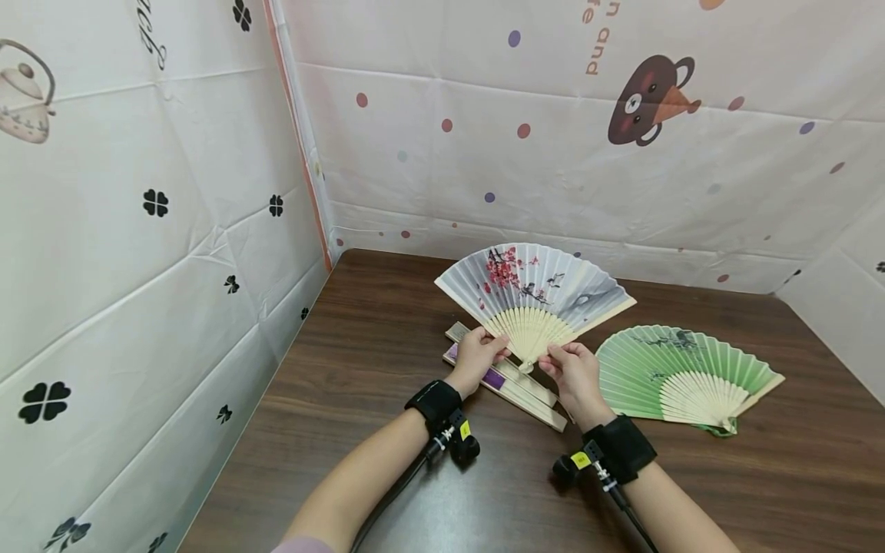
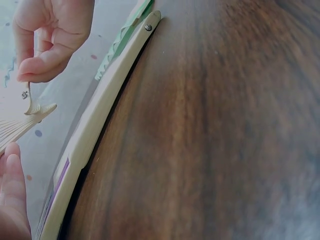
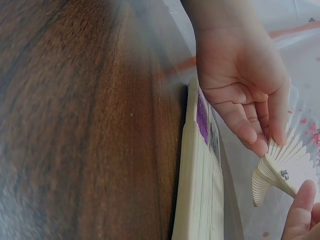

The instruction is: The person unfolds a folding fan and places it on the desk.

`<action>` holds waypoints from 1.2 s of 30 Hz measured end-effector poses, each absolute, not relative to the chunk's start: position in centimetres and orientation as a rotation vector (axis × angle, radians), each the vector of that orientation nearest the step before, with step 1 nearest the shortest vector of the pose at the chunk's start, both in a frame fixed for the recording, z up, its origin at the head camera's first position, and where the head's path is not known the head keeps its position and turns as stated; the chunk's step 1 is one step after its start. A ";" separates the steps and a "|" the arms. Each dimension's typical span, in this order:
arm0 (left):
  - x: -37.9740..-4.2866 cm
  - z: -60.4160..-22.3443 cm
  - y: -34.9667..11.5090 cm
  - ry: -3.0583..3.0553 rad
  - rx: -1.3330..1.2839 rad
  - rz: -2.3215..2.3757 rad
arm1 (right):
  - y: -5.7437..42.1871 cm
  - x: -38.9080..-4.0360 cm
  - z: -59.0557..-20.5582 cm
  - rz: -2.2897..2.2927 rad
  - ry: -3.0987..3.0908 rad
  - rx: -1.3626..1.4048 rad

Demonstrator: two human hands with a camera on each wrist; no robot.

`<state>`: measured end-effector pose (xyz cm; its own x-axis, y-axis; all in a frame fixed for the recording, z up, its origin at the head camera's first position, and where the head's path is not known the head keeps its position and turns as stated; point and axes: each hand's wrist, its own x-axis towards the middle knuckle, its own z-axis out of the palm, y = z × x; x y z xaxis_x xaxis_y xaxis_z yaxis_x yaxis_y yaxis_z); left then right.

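Note:
A spread white-grey folding fan (image 1: 567,280) with red blossoms and pale wooden ribs is held up between both hands. My left hand (image 1: 478,358) pinches the ribs at its left edge, near the pivot. With thumb and fingers, my right hand (image 1: 577,378) pinches the guard stick at the right edge. The fan's pivot rivet (image 3: 285,174) shows between the hands in the right wrist view. Beneath the hands lie folded fans (image 1: 528,401) with pale sticks and a purple strip. A spread green folding fan (image 1: 629,369) lies on the table, right of my right hand.
The dark wooden table (image 1: 311,453) meets a patterned cloth wall (image 1: 415,169) at the back and another cloth wall (image 1: 124,292) on the left. Black wrist straps (image 1: 434,402) carry cameras and cables along both forearms.

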<state>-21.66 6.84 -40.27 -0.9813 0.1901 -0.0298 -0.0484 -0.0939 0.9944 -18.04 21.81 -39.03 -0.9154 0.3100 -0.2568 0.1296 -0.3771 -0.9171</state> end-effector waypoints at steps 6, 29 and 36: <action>-22.7 -42.1 7.2 1.934 0.130 2.245 | 21.8 -18.0 -39.1 2.451 -1.677 -0.563; -22.7 -42.4 7.6 1.811 0.021 2.303 | 21.9 -18.3 -39.0 2.493 -1.456 -0.605; -22.6 -42.5 8.1 1.810 -0.043 2.350 | 21.7 -18.2 -38.8 2.537 -1.358 -0.644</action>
<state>-22.62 8.11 -42.50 -0.9843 0.1204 -0.1290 -0.1555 -0.2463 0.9567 -18.16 21.73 -38.82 -0.8868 0.3645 -0.2840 0.0343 -0.5610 -0.8271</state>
